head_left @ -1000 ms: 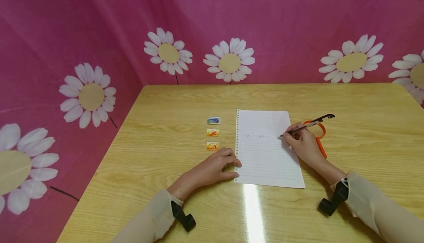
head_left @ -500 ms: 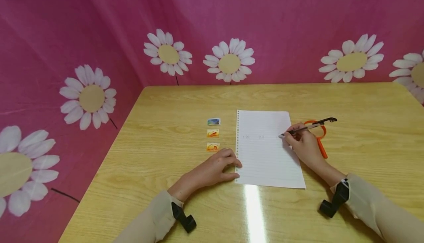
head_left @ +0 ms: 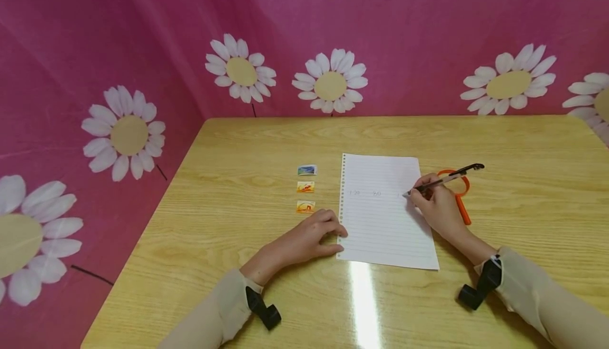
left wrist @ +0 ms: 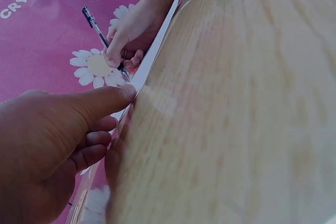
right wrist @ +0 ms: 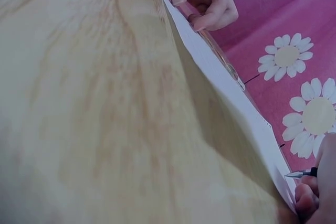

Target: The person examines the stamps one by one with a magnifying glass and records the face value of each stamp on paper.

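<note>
A lined sheet of paper (head_left: pixel 380 227) with punched holes down its left side lies on the table. My right hand (head_left: pixel 440 211) grips a black-and-clear pen (head_left: pixel 457 173), its tip at the paper toward the right side. Faint handwritten numbers, 120 and 80, stand on one line left of the tip, with a small mark beside it. My left hand (head_left: pixel 311 238) rests with loosely bent fingers at the sheet's lower left edge; in the left wrist view its thumb (left wrist: pixel 113 98) lies along the edge. Three small picture pieces like postage stamps (head_left: pixel 306 186) sit left of the paper in a column.
An orange ring with a straight orange handle (head_left: pixel 463 210), like a magnifying glass, lies behind my right hand and is partly hidden. The wooden table (head_left: pixel 214 222) ends at a pink cloth (head_left: pixel 404 31) with white daisies. Light reflects on the table below the sheet.
The pen tip has shifted slightly to the right, and a short mark shows left of it. My left hand stays at the paper's edge. The head view has tilted a little.
</note>
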### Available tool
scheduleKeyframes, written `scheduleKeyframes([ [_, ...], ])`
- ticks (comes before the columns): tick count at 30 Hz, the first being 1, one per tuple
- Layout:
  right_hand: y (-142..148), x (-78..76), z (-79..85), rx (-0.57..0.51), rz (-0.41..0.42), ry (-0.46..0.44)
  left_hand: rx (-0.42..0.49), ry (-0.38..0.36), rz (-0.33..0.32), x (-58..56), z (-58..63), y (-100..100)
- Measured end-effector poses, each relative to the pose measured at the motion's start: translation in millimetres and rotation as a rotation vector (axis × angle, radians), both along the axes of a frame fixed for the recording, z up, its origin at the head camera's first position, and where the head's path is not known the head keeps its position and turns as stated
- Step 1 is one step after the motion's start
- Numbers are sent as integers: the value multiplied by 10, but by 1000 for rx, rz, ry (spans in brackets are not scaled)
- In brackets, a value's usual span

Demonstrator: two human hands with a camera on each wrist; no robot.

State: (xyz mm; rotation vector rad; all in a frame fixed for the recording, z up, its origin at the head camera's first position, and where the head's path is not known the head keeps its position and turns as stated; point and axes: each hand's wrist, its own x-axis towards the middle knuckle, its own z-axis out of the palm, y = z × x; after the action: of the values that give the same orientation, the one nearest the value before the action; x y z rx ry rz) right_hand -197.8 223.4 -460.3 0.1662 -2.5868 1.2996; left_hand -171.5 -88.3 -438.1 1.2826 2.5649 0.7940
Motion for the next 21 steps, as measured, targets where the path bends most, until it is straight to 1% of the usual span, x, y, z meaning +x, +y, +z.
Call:
scheduleKeyframes([
  [6,7,-1,-8,-8,6,-8,-5,-10,7,-4,5,6],
  [12,-2,10,-7,-6,2,13,-7,-12,13,3,5,5],
  [17,-13,18,9,-78,-57,20,4,-1,7,3,2,4],
  [21,-11,24,7,-62,-73,14,6,0,5,4,5,6],
])
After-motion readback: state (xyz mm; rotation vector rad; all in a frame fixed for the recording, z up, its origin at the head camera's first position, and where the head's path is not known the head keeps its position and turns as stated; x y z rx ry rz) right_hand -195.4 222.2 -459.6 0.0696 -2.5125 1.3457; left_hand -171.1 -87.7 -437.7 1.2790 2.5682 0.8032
